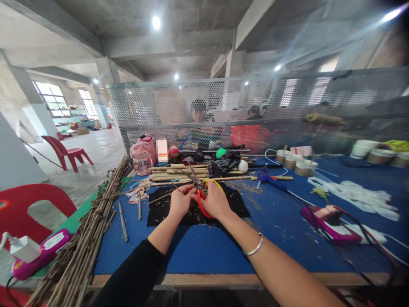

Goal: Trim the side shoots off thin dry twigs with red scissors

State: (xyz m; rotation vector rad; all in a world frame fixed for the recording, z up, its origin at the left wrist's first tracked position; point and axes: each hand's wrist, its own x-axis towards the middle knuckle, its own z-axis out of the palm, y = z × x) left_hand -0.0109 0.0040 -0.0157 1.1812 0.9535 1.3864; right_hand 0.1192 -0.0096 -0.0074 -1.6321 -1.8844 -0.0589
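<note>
My right hand is closed around scissors with one red and one yellow handle loop, their blades pointing away from me and apart. Close beside it, my left hand pinches a thin twig; its lower end is hidden by the fingers. Both hands are over a black cloth strewn with small plant scraps. Just beyond the blades, several bamboo-like sticks lie crosswise on the blue tabletop.
A bundle of dry branches runs along the left edge. Behind the sticks are a pink-tinted jug and a mesh partition. To the right lie a blue glue gun, a purple power strip, cables and white tubs.
</note>
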